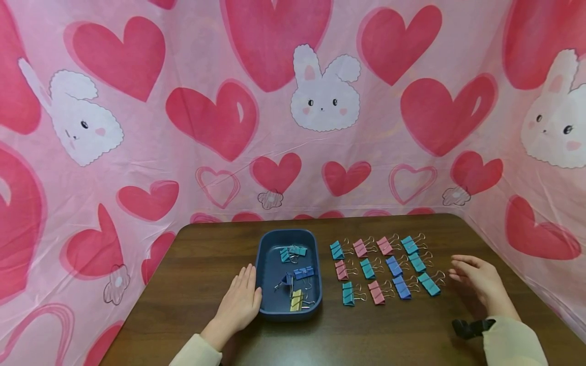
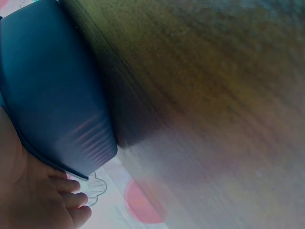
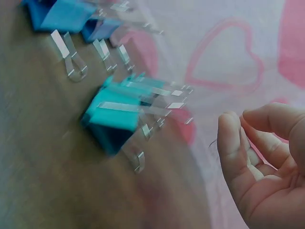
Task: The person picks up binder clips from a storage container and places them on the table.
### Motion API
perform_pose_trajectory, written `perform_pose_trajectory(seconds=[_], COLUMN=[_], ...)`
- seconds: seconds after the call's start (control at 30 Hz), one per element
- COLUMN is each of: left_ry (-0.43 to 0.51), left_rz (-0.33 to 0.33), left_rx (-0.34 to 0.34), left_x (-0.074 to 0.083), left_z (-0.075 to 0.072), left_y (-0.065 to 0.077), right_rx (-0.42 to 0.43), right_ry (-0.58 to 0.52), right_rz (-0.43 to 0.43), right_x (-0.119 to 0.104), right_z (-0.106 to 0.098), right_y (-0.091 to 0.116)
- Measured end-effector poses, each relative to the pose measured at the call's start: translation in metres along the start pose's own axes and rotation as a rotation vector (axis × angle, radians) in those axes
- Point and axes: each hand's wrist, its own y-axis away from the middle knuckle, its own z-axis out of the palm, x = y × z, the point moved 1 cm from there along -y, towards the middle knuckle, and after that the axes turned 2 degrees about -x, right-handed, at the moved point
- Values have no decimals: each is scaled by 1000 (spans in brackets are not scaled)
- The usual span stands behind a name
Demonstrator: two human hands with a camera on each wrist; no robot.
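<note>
My left hand (image 1: 238, 300) lies with fingers straight against the left side of a dark blue tray (image 1: 289, 316). In the left wrist view its fingertips reach past the rim of the tray (image 2: 57, 86). Inside the tray lie teal binder clips (image 1: 298, 250), blue binder clips (image 1: 303, 273) and a yellow binder clip (image 1: 296, 301). My right hand (image 1: 478, 279) hovers right of the clip rows, fingers loosely bent, thumb and index finger close together with nothing seen between them. Nearest to it is a teal binder clip (image 1: 429, 284), apart from the fingers.
Right of the tray, several teal, pink and blue binder clips stand in rows, among them a pink clip (image 1: 377, 293) and a blue clip (image 1: 402, 287). The brown wooden table (image 1: 192, 274) ends at a pink curtain (image 1: 366, 188) with hearts and rabbits.
</note>
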Motion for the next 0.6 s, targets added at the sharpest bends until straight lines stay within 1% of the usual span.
perform_pose_trajectory(seconds=[0.03,0.13,0.17,0.3,0.37,0.4,0.5,0.6], left_ry=[-1,-3,-3,-1,5,7,5,6], left_rz=[-1,-2,-2,-4,-5,-5,-5,-8], left_rx=[-1,-1,-2,-6,-7,-7,-8,-10], left_x=[0,0,0,0,0,0,-1,-1], left_z=[0,0,0,0,0,0,1,2], left_y=[0,0,0,0,0,0,0,1], right_rx=[-3,-18,-26,-52,-63,-66,-83,-110], right_ry=[-4,29,20,20,16,38,56,54], right_rz=[-12,-41,-54,-109,-150,-172,-227,-262], right_x=[-3,-16,-20,-40,-48,-52,-61,-71], right_z=[0,5,8,24,32,37,49,62], right_y=[-1,-4,-5,-5,-7,-8,-12,-13])
